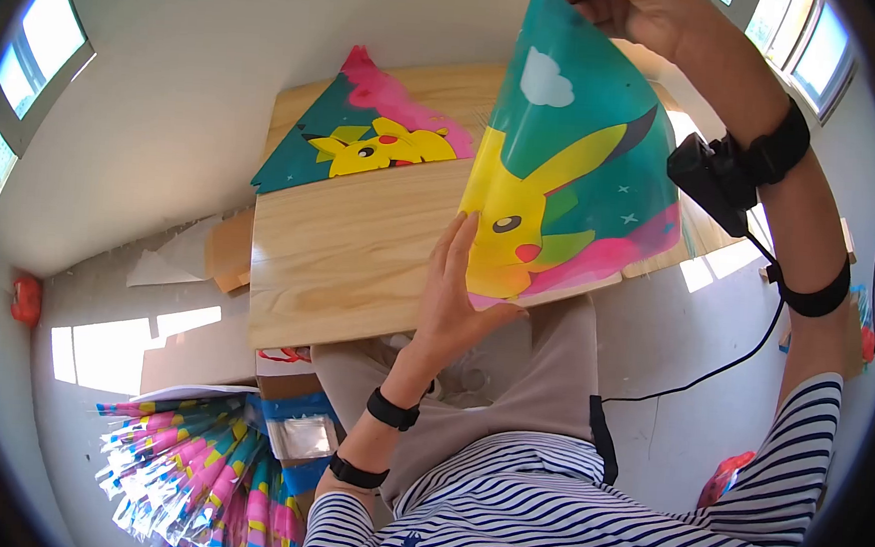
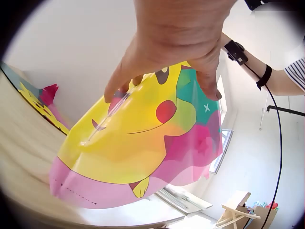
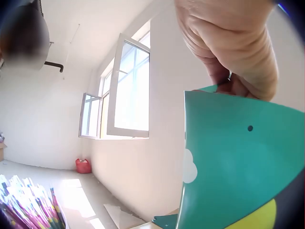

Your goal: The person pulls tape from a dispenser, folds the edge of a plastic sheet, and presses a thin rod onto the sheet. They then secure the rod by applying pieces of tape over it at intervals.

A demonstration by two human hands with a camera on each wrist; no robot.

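Note:
A glossy printed plastic sheet, teal with a yellow cartoon character and a pink lower border, is held up over the near right of the table. My right hand pinches it by its narrow top; in the right wrist view that hand has thumb and fingers at the teal upper edge. Lower down, my left hand touches its left edge with extended fingers, thumb spread away. From the left wrist, the hand spans the yellow face, and the sheet bulges below it. A second such sheet lies flat at the table's far left.
The wooden table stands before my knees. Several rolled, clear-wrapped printed pieces fan out at lower left, beside a clear packet on blue. Cardboard lies on the floor to the left. A black cable hangs from my right arm.

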